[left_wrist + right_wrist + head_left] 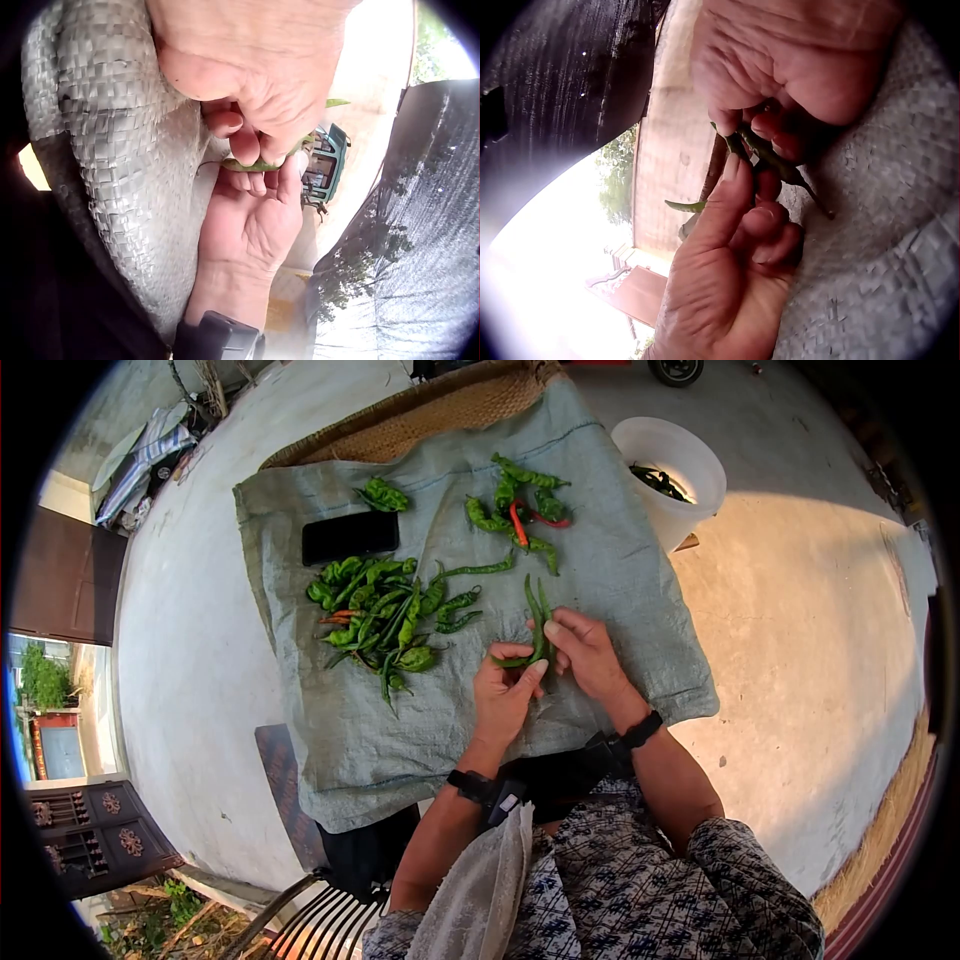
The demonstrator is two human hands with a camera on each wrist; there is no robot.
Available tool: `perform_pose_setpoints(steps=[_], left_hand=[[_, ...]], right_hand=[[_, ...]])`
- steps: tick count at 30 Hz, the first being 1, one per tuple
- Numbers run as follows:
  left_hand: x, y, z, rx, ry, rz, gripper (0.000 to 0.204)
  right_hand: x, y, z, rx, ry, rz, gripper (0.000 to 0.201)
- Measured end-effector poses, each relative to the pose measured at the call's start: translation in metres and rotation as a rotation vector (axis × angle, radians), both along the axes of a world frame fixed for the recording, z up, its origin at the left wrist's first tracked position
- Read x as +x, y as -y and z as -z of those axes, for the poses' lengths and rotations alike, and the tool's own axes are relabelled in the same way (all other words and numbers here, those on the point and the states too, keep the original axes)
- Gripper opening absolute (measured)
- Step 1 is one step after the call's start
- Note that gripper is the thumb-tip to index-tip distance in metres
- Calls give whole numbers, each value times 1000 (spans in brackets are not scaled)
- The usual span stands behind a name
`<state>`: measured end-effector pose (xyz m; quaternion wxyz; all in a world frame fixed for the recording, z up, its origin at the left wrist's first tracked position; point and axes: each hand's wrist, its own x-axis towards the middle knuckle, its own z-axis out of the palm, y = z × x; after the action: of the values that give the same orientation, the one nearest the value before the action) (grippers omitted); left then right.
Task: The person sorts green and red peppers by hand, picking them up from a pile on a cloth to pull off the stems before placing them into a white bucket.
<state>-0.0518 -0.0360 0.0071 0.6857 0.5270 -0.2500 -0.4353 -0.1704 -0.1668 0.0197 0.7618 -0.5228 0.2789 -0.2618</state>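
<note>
In front of the person's body, the left hand (503, 698) and right hand (590, 657) meet over the sack cloth on a few slender green chili peppers (531, 598). The left hand pinches them between thumb and fingers; one pepper end sticks out to its left. The right thumb and fingers grip the same bunch from the other side. In the right wrist view, a pepper with its stem (795, 178) pokes out below the right fingers. The fingers hide much of the peppers in the left wrist view. To the left lies a pile of green chilies (375, 610).
A grey-green woven sack (610, 560) covers a basket (400, 425). On it lie a black phone (350, 538), a single crumpled green pepper (383, 494) and a small group of green and red peppers (505, 510). A white bucket (690, 450) with green peppers inside stands at the right.
</note>
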Motion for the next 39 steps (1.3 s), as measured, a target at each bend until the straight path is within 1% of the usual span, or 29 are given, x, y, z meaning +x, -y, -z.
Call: perform_pose_setpoints(steps=[5, 7, 10, 14, 17, 20, 22, 27, 32, 35, 37, 39], left_hand=[[-2, 3, 1, 16, 14, 5, 20], [-2, 3, 2, 22, 15, 3, 21], [-3, 4, -1, 12, 21, 8, 18], [6, -3, -2, -27, 20, 54, 19], [5, -3, -6, -3, -47, 7, 25], [6, -2, -6, -23, -166, -73, 25], [8, -3, -6, -22, -187, -72, 24], [8, -4, -5, -5, -178, -59, 17], [7, -3, -6, -33, -133, -46, 17], [6, -1, -2, -80, -172, -42, 17], [6, 0, -7, -23, -181, -52, 16], [7, -1, -11, 1, -195, -60, 16]], right_hand=[[2, -1, 5, -54, 5, 3, 21], [3, -2, -1, -69, -17, -3, 20], [2, 1, 7, -65, -32, -14, 19], [0, 1, 7, 38, 15, 20, 19], [-2, 2, 8, 151, 84, 47, 22], [-4, 5, 6, 255, 144, 58, 23], [-7, 7, 2, 331, 188, 42, 24], [-8, 9, 4, 307, 167, 13, 23], [-8, 8, 6, 271, 185, -8, 22], [-7, 6, 1, 271, 172, -2, 21], [-7, 3, -5, 273, 178, 3, 21], [-10, 0, -16, 240, 194, -39, 20]])
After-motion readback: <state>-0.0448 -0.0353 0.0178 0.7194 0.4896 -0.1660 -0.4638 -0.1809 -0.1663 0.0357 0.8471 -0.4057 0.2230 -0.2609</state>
